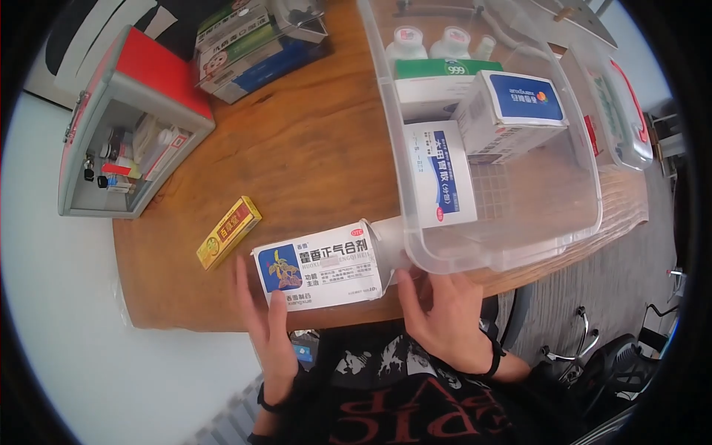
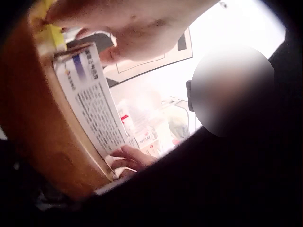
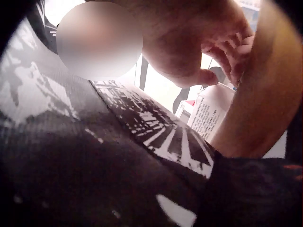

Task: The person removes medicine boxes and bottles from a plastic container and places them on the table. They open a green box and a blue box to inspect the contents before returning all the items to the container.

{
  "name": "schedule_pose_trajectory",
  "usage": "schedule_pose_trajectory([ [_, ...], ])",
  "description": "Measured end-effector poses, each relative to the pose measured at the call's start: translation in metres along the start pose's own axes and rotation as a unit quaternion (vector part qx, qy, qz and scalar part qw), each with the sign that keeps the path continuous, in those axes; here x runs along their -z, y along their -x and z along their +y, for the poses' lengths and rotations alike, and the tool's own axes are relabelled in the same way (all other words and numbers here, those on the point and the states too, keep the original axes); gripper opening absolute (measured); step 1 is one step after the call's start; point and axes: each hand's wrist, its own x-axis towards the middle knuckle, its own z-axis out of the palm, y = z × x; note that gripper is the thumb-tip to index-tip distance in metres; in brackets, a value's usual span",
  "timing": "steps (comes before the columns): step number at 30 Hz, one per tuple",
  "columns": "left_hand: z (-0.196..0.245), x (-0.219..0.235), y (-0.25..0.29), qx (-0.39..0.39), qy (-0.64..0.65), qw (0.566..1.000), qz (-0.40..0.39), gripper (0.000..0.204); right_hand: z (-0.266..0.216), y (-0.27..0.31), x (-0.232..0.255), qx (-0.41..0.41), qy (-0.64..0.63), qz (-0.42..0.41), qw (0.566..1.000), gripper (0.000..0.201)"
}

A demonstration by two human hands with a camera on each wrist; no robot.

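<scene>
A white medicine box [image 1: 322, 265] with a blue picture panel lies near the table's front edge, its right-end flap [image 1: 389, 245] folded out. My left hand [image 1: 268, 334] is at the left end, fingers stretched along that end and thumb at the front corner. Toward the flap reaches my right hand [image 1: 445, 319], thumb near the box's right end, fingers loosely bent and partly hidden under the bin's rim. In the left wrist view, right fingertips [image 2: 130, 158] are right at the box's far end. A small yellow box [image 1: 228, 233] lies behind my left fingers.
A clear plastic bin [image 1: 519, 241] on the right holds several medicine boxes and white bottles. At the left stands a grey and red case [image 1: 156, 70] with small items inside. Stacked boxes [image 1: 256, 55] sit at the back. A lidded container [image 1: 627, 119] stands far right.
</scene>
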Motion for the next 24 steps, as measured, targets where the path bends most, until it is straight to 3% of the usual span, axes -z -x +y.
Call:
schedule_pose_trajectory([
  [1, 0.0, 0.005, 0.001, 0.003, -0.102, 0.995, -0.007, 0.061, 0.0, 0.0, 0.0, 0.001, 0.023, 0.024, 0.999, 0.034],
  [4, -0.005, 0.007, 0.004, -0.025, -0.139, 0.988, -0.067, 0.062, 0.0, 0.0, 0.001, 0.025, 0.081, 0.07, 0.994, 0.029],
  [7, -0.011, -0.001, 0.015, 0.051, 0.002, 0.998, -0.044, 0.058, 0.0, -0.002, 0.0, 0.07, 0.096, 0.082, 0.99, 0.023],
  [10, 0.0, -0.004, 0.016, 0.081, 0.174, 0.981, -0.017, 0.054, 0.001, -0.005, 0.002, 0.075, 0.068, 0.096, 0.99, 0.02],
  [13, 0.001, -0.003, 0.01, 0.057, 0.245, 0.968, 0.016, 0.054, -0.001, -0.006, 0.008, 0.062, 0.008, 0.084, 0.995, 0.022],
  [15, 0.001, -0.005, 0.008, 0.042, 0.22, 0.974, 0.039, 0.055, -0.001, -0.008, 0.009, 0.066, -0.054, 0.086, 0.993, 0.022],
  [18, 0.008, -0.004, 0.001, 0.038, 0.205, 0.976, 0.06, 0.057, -0.01, -0.005, 0.009, -0.043, -0.184, 0.006, 0.982, 0.024],
  [24, 0.005, 0.005, 0.0, 0.069, 0.191, 0.979, 0.016, 0.053, -0.007, -0.008, 0.001, -0.02, -0.226, -0.013, 0.974, 0.02],
])
